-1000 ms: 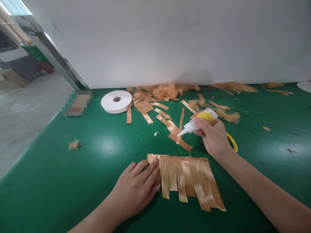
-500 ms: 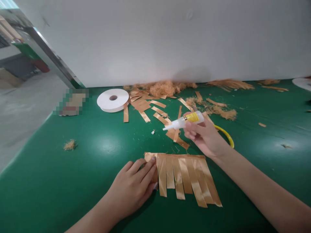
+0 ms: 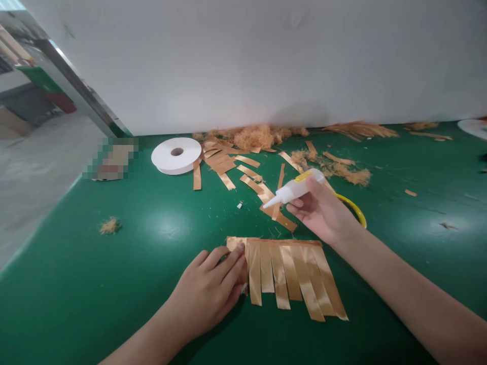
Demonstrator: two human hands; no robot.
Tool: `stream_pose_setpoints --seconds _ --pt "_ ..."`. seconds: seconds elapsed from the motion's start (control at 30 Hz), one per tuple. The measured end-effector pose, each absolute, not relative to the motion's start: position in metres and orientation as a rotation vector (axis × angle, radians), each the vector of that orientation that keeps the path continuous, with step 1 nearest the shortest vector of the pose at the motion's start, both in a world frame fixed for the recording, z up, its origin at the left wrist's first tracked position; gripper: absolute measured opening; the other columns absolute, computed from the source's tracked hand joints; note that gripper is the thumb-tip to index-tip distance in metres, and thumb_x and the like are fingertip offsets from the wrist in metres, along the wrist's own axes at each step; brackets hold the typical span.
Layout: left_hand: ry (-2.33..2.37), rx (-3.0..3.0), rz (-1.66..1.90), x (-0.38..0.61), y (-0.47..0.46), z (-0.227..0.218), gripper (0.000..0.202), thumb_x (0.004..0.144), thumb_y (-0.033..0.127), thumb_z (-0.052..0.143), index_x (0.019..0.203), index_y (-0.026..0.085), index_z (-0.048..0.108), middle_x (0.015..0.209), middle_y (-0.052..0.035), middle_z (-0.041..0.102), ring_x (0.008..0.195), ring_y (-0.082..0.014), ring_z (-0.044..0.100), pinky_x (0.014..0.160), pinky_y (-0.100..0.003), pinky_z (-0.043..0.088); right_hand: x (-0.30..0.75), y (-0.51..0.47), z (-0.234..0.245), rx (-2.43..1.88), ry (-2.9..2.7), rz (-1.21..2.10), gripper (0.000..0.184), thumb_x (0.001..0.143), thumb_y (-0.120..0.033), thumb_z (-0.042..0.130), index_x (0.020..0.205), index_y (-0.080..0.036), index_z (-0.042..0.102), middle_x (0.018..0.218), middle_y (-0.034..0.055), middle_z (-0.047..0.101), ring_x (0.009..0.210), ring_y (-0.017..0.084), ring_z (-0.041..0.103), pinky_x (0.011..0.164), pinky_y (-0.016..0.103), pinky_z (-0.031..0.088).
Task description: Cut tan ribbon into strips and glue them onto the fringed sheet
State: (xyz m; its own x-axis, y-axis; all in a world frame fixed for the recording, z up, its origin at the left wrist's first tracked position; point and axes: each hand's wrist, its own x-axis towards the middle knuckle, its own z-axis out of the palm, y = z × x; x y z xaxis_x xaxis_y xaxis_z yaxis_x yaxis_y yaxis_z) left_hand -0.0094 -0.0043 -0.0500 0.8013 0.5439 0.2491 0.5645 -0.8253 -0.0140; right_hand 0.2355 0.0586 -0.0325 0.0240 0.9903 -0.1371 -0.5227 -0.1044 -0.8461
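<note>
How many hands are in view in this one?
2: the left hand, with fingers on the fringed ribbon piece, and the right hand, holding a white bottle.

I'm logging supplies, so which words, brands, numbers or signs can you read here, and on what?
None can be read.
Yellow label on the bottle in the right hand: too small and blurred.
Item at the table's far left: pixelated, nothing legible.
White roll: no lettering visible.

Hands (image 3: pixel 213 286) touch ribbon fringe (image 3: pixel 293 268) and grip bottle (image 3: pixel 294 189), possibly glue.
</note>
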Motion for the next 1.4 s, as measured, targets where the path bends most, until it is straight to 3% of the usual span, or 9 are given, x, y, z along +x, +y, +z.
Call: stream_pose_setpoints --seconds 0.17,0.33,0.5,0.77,1.07,1.27,1.4 --pt "-0.894 -2.904 -0.354 -0.009 -0.004 -0.05 0.031 0.089 0.024 0.044 0.113 0.011 0.058 0.121 -0.0096 0.06 0.094 -0.025 0.055 0.068 -0.037 0.047 0.238 0.06 -0.033 -1.011 -0.893 1.274 0.041 0.06 -0.055 0.072 0.073 -0.024 0.048 0.068 -0.0043 0.05 0.053 0.009 0.046 0.046 0.023 0.039" --pt "-0.883 -2.903 -0.332 -0.01 -0.004 -0.049 0.032 0.088 0.025 0.045 0.113 0.01 0.058 0.122 -0.0086 0.059 0.094 -0.0261 0.055 0.067 -0.038 0.047 0.238 0.047 -0.017 -1.106 -1.375 0.633 0.025 0.068 -0.034 0.073 0.082 -0.027 0.053 0.084 -0.0014 0.057 0.064 0.012 0.054 0.052 0.027 0.043" --pt "-0.881 -2.908 -0.334 -0.01 -0.005 -0.049 0.031 0.089 0.025 0.043 0.113 0.01 0.058 0.123 -0.0079 0.059 0.094 -0.0258 0.054 0.067 -0.037 0.047 0.236 0.036 -0.014 -1.064 -1.641 0.098 0.035 0.072 -0.03 0.069 0.102 -0.031 0.052 0.09 0.0023 0.063 0.087 0.022 0.061 0.076 0.04 0.049" --pt "-0.884 -2.897 -0.348 -0.009 -0.004 -0.048 0.031 0.089 0.025 0.042 0.111 0.011 0.059 0.121 -0.0085 0.06 0.093 -0.0251 0.054 0.066 -0.037 0.047 0.24 0.04 -0.025 -0.978 -1.772 -0.042 0.041 0.079 -0.023 0.06 0.115 -0.034 0.045 0.1 0.0048 0.064 0.091 0.024 0.062 0.077 0.045 0.05" --pt "-0.887 -2.894 -0.342 -0.01 -0.005 -0.049 0.03 0.089 0.024 0.043 0.111 0.012 0.059 0.121 -0.0092 0.06 0.093 -0.025 0.055 0.066 -0.037 0.047 0.225 0.042 -0.047 -0.939 -1.986 0.272 0.039 0.082 -0.017 0.055 0.118 -0.031 0.046 0.097 0.0042 0.064 0.085 0.02 0.062 0.07 0.037 0.051" --pt "-0.898 -2.903 -0.351 -0.01 -0.005 -0.05 0.032 0.088 0.025 0.045 0.113 0.01 0.057 0.122 -0.0083 0.059 0.094 -0.0256 0.055 0.067 -0.037 0.047 0.226 0.031 -0.015 -0.953 -1.81 0.134 0.032 0.076 -0.016 0.062 0.103 -0.031 0.054 0.092 0.0025 0.064 0.084 0.02 0.063 0.072 0.037 0.05" --pt "-0.9 -2.904 -0.352 -0.01 -0.005 -0.05 0.031 0.088 0.025 0.045 0.113 0.012 0.057 0.121 -0.009 0.06 0.094 -0.025 0.055 0.067 -0.037 0.047 0.226 0.032 -0.024 -0.929 -1.728 0.092 0.037 0.075 -0.015 0.063 0.105 -0.033 0.051 0.092 0.0013 0.063 0.087 0.021 0.063 0.072 0.038 0.05"
